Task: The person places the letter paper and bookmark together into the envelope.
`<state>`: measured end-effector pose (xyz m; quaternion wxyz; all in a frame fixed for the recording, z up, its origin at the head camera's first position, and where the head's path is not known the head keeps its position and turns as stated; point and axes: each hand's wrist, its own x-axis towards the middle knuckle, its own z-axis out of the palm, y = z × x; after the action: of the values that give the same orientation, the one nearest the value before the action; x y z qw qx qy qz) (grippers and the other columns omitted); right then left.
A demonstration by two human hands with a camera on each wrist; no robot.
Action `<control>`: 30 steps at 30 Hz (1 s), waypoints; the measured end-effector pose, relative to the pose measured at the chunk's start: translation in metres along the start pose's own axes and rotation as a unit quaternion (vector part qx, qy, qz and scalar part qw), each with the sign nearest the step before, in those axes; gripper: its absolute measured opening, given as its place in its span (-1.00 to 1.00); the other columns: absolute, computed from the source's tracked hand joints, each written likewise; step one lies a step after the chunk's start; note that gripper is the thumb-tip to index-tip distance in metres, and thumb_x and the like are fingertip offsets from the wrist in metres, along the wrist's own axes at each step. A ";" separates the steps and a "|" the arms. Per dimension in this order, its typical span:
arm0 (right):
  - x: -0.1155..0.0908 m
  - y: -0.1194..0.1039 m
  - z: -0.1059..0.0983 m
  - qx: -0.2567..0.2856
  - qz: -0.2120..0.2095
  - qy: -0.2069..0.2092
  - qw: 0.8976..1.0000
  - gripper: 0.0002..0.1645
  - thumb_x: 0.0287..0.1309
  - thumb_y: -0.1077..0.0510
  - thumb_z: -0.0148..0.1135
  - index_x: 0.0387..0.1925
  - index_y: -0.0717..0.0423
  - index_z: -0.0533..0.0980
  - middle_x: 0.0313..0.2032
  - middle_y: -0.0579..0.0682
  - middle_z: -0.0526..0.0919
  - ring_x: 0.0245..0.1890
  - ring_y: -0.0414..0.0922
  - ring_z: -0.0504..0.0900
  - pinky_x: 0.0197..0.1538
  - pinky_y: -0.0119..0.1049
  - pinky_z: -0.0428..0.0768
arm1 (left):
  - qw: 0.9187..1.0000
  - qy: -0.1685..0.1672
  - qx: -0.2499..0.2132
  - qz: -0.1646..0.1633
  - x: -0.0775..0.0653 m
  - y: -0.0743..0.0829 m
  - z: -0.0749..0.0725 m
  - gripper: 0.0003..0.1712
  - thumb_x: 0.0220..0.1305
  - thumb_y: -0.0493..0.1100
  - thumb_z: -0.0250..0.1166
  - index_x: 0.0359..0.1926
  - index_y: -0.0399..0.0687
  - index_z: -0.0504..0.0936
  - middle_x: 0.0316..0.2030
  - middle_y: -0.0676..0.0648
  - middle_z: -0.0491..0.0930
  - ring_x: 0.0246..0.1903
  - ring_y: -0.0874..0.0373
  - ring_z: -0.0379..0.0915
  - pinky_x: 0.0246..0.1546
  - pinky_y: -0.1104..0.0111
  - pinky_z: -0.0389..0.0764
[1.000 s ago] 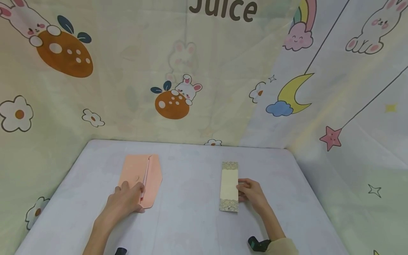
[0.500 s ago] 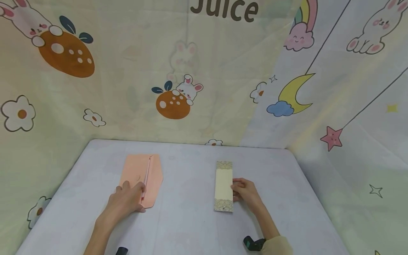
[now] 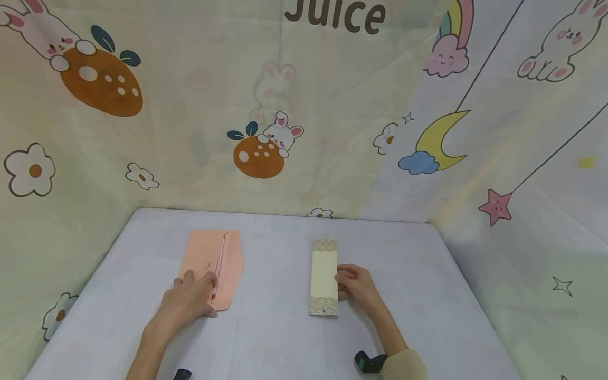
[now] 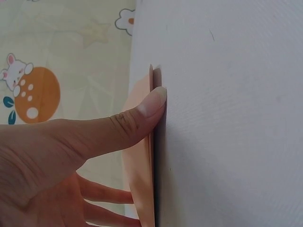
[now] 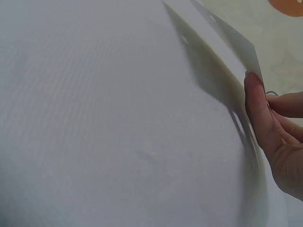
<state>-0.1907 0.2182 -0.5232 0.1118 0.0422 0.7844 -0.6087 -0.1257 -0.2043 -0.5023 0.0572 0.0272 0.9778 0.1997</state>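
A peach paper envelope (image 3: 204,248) lies at the left of the table, a narrow slit running along its right-hand flap. My left hand (image 3: 189,296) grips its near part, with the index fingertip at the slit. In the left wrist view the thumb (image 4: 137,118) crosses the envelope's edge, while other fingers rest on its face. To the right, my right hand (image 3: 358,287) pinches the right edge of a long cream card (image 3: 324,274) with patterned bands at both ends. The card (image 5: 236,40) is tilted up from the table in the right wrist view, casting a shadow.
A white cloth covers the table (image 3: 275,338). Printed curtains (image 3: 190,105) with rabbits, oranges and flowers enclose its back and sides. A black wrist device (image 3: 369,362) sits at my right wrist; another dark piece (image 3: 182,374) shows by the left forearm.
My right hand has moved left with the cream card, bringing it nearer the envelope. The left hand and the envelope stay in place.
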 end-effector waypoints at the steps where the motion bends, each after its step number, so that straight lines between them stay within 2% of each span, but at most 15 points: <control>1: 0.001 0.000 0.001 0.002 0.000 -0.003 1.000 -0.49 0.32 0.26 0.30 0.22 0.44 0.46 -0.15 0.24 0.76 -0.31 -0.05 0.74 -0.30 -0.22 0.70 | 1.000 0.001 0.001 0.000 0.000 0.000 0.000 -0.21 -0.29 0.04 0.74 0.01 0.09 0.54 -0.16 -0.29 0.40 -0.29 -0.18 0.38 -0.43 0.03 0.44; 6: 0.002 -0.001 0.007 -0.002 -0.002 -0.008 1.000 -0.49 0.32 0.25 0.30 0.23 0.40 0.47 -0.13 0.23 0.76 -0.30 -0.07 0.73 -0.29 -0.24 0.70 | 1.000 0.006 0.003 0.003 -0.001 0.000 0.000 -0.21 -0.29 0.05 0.73 0.01 0.09 0.55 -0.18 -0.27 0.40 -0.31 -0.16 0.37 -0.46 0.07 0.44; 13: 0.001 -0.010 0.018 -0.018 -0.014 0.003 1.000 -0.55 0.30 0.24 0.33 0.18 0.33 0.55 -0.15 0.18 0.78 -0.21 -0.09 0.73 -0.17 -0.24 0.66 | 1.000 0.006 0.004 0.004 -0.002 0.000 0.000 -0.21 -0.29 0.07 0.72 0.03 0.10 0.55 -0.18 -0.27 0.41 -0.32 -0.15 0.36 -0.48 0.11 0.44; 22: 0.001 -0.023 0.033 0.013 -0.020 -0.040 0.999 -0.49 0.31 0.23 0.32 0.23 0.36 0.48 -0.16 0.20 0.77 -0.35 -0.10 0.71 -0.27 -0.16 0.72 | 1.000 0.013 -0.001 0.008 -0.002 0.000 0.000 -0.21 -0.28 0.07 0.72 0.03 0.10 0.56 -0.18 -0.27 0.41 -0.31 -0.15 0.37 -0.47 0.08 0.45; 30: 0.004 -0.026 0.046 0.009 -0.019 -0.041 0.999 -0.50 0.31 0.25 0.30 0.22 0.39 0.49 -0.19 0.21 0.77 -0.35 -0.08 0.71 -0.27 -0.10 0.72 | 1.000 0.008 -0.001 0.004 -0.003 0.001 -0.001 -0.23 -0.28 0.06 0.72 0.00 0.11 0.55 -0.18 -0.27 0.41 -0.31 -0.15 0.37 -0.47 0.10 0.44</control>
<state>-0.1942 0.1672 -0.5104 0.1320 0.0030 0.7745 -0.6186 -0.1229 -0.2037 -0.5008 0.0485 0.0292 0.9779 0.2014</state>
